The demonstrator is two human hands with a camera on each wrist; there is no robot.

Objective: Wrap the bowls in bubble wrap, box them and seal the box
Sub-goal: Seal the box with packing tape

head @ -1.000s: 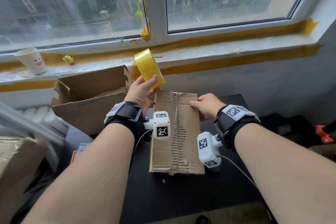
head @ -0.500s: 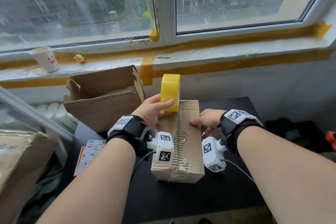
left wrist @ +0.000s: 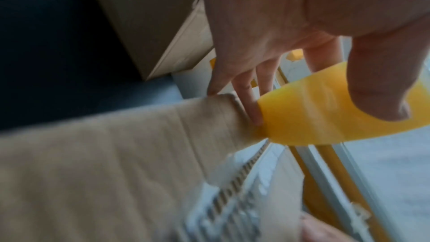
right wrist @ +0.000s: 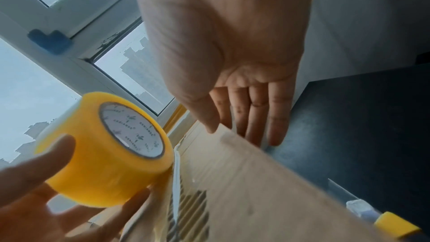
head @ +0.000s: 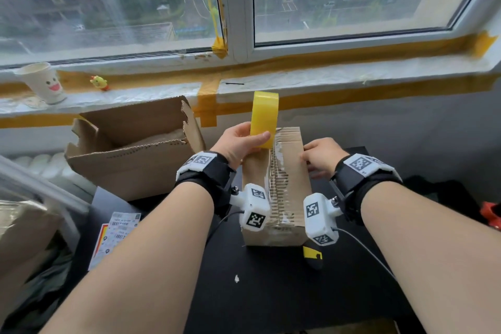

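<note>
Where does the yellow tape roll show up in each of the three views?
Head: yellow tape roll centre, upright, in the left hand.
Left wrist: right edge, under the thumb.
Right wrist: lower left, core label showing.
Shared landmark: the small cardboard box and its torn seam.

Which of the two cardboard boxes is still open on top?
The bigger box at the left, near the paper cup: its flaps stand up. The small box between the hands is closed.

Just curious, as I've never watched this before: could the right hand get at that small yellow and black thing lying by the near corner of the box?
Probably yes. The right hand rests open on the box, holding nothing, and the yellow-and-black object lies uncovered on the black table.
</note>
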